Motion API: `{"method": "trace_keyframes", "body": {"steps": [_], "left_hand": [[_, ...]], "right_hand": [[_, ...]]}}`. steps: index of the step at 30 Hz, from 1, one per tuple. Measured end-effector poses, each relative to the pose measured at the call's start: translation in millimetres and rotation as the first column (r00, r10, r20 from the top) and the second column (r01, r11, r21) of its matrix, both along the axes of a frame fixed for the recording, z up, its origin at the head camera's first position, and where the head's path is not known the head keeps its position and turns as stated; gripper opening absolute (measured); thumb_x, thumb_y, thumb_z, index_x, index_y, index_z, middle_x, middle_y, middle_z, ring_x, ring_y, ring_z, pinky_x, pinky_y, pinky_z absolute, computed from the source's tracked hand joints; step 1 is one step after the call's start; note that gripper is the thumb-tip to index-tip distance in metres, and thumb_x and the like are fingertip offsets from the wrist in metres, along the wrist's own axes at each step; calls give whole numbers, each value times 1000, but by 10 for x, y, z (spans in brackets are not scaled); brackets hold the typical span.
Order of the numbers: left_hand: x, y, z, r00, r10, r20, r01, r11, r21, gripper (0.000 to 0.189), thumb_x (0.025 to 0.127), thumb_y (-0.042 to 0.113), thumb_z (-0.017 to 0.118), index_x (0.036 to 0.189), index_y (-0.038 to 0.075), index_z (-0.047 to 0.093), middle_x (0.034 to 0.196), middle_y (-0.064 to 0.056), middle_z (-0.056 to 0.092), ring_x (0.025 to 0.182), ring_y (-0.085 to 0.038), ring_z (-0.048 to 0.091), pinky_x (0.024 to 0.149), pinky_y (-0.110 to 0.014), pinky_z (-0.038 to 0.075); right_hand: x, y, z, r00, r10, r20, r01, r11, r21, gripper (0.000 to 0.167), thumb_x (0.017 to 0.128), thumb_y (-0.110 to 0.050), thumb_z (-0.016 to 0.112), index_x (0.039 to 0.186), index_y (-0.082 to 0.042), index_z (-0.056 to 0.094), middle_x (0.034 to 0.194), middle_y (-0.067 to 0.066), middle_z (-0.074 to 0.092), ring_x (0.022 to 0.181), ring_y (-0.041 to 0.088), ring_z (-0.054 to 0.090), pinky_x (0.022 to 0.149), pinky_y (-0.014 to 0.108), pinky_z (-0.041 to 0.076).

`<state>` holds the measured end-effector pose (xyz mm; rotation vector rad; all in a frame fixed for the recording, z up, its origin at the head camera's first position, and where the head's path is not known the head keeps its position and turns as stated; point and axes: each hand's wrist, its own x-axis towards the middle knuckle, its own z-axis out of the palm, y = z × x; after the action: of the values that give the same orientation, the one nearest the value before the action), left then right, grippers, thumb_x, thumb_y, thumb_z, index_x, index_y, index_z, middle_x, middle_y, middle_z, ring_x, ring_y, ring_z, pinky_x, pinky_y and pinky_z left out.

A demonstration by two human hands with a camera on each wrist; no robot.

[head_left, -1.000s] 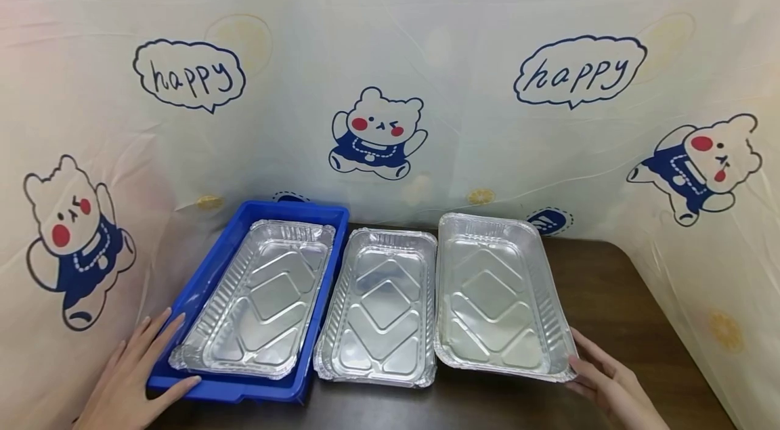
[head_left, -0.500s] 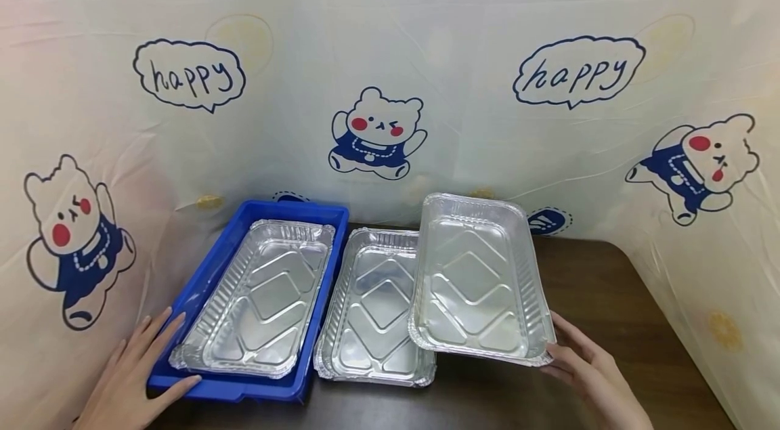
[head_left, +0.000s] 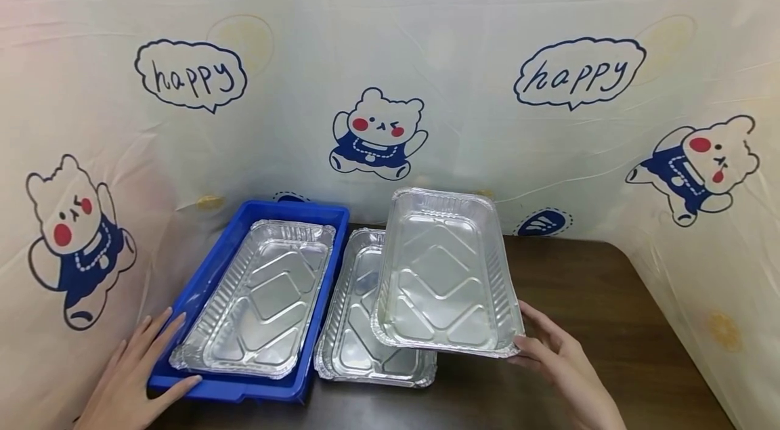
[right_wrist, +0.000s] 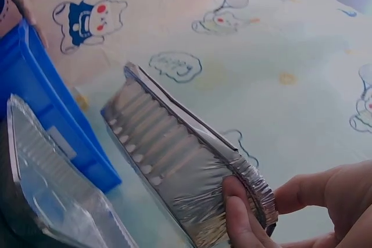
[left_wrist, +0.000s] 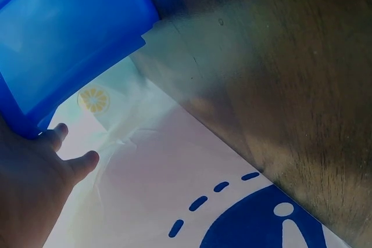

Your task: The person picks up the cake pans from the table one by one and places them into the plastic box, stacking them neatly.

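Lower left, the left hand [head_left: 131,372], fingers spread, probably steadies the blue plastic tray [head_left: 222,388]; the right hand [head_left: 563,362] pinches a corner of the raised foil pan [head_left: 439,274], lower centre, above the middle foil pan [head_left: 352,338].

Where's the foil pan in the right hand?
In the head view, the held foil pan is right of centre, partly covering the middle pan, its near right corner pinched by the right hand.
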<state>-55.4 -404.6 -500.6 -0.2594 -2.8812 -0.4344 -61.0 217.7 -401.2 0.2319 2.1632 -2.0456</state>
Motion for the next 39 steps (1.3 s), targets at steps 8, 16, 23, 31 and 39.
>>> {"method": "trace_keyframes", "body": {"steps": [8, 16, 23, 31, 39], "left_hand": [[-3, -1, -3, 1000, 4, 10, -4, 1000, 0, 108, 89, 49, 81, 170, 14, 18, 168, -28, 21, 158, -52, 1, 120, -52, -27], [1, 10, 10, 999, -16, -30, 17, 1000, 12, 109, 87, 47, 84, 170, 16, 20, 168, -27, 23, 158, -52, 5, 123, -52, -23], [11, 8, 6, 998, -30, -46, 31, 999, 15, 109, 86, 46, 84, 170, 17, 21, 169, -26, 23, 158, -53, 7, 124, -51, -21], [1, 12, 24, 998, -26, -53, 27, 999, 27, 108, 86, 45, 85, 170, 18, 23, 171, -24, 22, 157, -54, 9, 124, -56, -20], [21, 33, 23, 1000, -5, -27, 6, 1000, 31, 107, 87, 47, 84, 170, 16, 23, 170, -25, 22, 157, -54, 7, 123, -57, -22]], "right_hand": [[-19, -272, 69, 999, 20, -46, -23, 997, -71, 62, 103, -3, 63, 160, 2, 39, 143, 24, 56, 99, 23, 74, 89, 33, 62], [-44, -629, 70, 996, -19, -82, 3, 983, -185, 62, 99, 1, 64, 157, 3, 43, 150, 25, 53, 102, 22, 72, 88, 33, 63], [-99, -926, 12, 994, 7, -105, -32, 970, -242, 63, 98, 3, 65, 157, 7, 41, 150, 29, 51, 97, 20, 73, 88, 33, 63], [-199, -1209, 30, 988, 81, -133, -117, 950, -290, 68, 98, 4, 63, 159, 11, 34, 161, 32, 37, 90, 19, 74, 87, 31, 63], [-289, -1495, -2, 979, 122, -166, -168, 940, -298, 68, 100, 0, 59, 159, 13, 30, 164, 33, 32, 84, 16, 75, 87, 30, 62]]}}
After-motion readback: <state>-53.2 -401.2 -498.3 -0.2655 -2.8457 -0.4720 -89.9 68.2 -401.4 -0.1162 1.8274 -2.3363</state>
